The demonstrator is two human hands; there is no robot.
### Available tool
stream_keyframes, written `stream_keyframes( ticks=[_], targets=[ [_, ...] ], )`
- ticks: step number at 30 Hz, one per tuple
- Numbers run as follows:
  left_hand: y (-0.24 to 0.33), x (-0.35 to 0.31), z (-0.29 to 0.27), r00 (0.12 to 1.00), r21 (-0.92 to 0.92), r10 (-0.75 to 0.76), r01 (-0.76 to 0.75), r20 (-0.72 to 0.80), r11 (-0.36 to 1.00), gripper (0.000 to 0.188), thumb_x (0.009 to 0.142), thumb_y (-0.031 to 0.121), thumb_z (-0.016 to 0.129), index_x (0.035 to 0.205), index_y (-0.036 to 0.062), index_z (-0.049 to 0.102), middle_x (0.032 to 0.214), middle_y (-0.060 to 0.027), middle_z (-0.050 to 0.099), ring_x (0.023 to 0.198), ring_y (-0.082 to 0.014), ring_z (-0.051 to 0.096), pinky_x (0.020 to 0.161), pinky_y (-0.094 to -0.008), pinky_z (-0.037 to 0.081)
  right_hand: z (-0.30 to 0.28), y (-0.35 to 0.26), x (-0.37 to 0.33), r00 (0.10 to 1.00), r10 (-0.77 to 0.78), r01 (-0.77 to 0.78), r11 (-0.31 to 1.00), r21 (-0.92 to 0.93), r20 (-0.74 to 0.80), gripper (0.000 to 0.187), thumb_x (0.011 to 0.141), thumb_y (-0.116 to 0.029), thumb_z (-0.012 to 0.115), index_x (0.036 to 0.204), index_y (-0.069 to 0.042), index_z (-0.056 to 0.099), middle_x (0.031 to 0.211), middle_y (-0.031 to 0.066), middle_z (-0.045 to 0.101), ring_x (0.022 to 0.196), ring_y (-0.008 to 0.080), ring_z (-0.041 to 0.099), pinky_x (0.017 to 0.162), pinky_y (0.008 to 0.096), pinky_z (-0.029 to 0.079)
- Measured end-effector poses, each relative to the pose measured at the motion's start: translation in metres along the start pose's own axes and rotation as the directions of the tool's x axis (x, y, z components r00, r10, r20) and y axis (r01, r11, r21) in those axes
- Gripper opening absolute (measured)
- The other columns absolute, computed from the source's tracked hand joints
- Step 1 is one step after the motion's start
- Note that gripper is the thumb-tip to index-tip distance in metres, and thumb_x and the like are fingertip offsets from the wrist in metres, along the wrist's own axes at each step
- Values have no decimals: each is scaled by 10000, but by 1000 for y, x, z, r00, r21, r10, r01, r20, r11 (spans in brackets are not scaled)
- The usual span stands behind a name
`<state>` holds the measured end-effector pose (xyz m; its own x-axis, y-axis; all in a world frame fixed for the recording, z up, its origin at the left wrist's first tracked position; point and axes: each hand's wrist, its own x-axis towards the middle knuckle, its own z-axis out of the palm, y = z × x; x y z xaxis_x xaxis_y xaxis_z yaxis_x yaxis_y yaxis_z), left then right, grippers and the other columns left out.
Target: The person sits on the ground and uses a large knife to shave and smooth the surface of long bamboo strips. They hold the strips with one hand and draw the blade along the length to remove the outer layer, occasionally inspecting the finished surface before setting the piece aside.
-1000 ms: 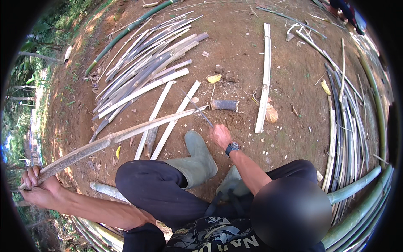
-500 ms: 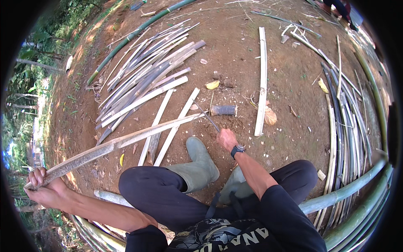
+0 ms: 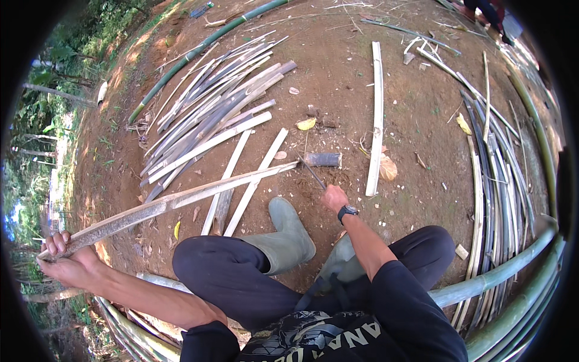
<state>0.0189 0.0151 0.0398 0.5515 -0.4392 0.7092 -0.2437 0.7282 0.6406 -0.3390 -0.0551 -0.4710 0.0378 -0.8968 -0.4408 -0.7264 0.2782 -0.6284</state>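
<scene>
My left hand (image 3: 71, 263) is closed around the near end of a long split bamboo strip (image 3: 163, 206), at the far left. The strip slants up and rightward across the ground. Its far end lies close to a short dark log piece (image 3: 324, 159). My right hand (image 3: 334, 200), with a dark watch at its wrist, grips a knife whose handle is hidden in the fist. The narrow dark blade (image 3: 313, 174) points up and left, its tip meeting or passing the strip's far end; I cannot tell whether they touch.
Split bamboo strips (image 3: 220, 111) lie piled at the upper left, with another bundle (image 3: 496, 181) at the right. One pale strip (image 3: 376, 120) lies alone right of the log piece. Green bamboo poles (image 3: 506, 262) lie at the lower right. My rubber boots (image 3: 289, 232) flank the work spot.
My right hand has shifted slightly right and down, and the blade has drawn back along the strip's far end towards the log piece. My left hand keeps its hold, almost unmoved.
</scene>
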Motion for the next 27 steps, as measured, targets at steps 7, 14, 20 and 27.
stream_keyframes(
  ticks=[7, 14, 20, 27],
  targets=[
    [-4, -21, 30, 989, 114, 14, 3, -150, 993, 313, 990, 326, 292, 857, 58, 384, 743, -57, 415, 636, -168, 412, 622, -315, 384, -7, 3, -5, 999, -2, -6, 989, -147, -52, 239, 771, -164, 564, 896, 5, 678, 905, 251, 650, 909, 379, 639, 794, 440, 522],
    [76, 20, -30, 994, -7, 66, -66, 89, 998, 524, 993, 444, 94, 883, 22, 385, 778, -104, 380, 701, -222, 397, 737, -393, 403, -27, -8, -14, 995, 90, -90, 996, 2, 33, 256, 811, -192, 548, 920, 12, 657, 918, 236, 644, 871, 339, 628, 740, 427, 514],
    [80, 10, -14, 993, -284, -34, 65, 113, 956, 646, 979, 483, 65, 1042, -62, 406, 808, -131, 343, 759, -251, 354, 767, -425, 374, -64, -35, -2, 963, 249, -193, 367, 910, 103, 264, 870, -218, 523, 750, 12, 571, 655, 117, 598, 421, 174, 515, 360, 337, 437],
    [43, 0, 68, 936, -322, -115, 228, 334, 919, 591, 997, 446, 131, 1133, -47, 428, 763, -85, 439, 686, -191, 435, 713, -375, 430, -163, -121, -62, 994, -107, 51, 172, 984, -32, 162, 841, -128, 615, 884, 13, 548, 792, 128, 647, 468, 74, 479, 368, 234, 429]
  ],
)
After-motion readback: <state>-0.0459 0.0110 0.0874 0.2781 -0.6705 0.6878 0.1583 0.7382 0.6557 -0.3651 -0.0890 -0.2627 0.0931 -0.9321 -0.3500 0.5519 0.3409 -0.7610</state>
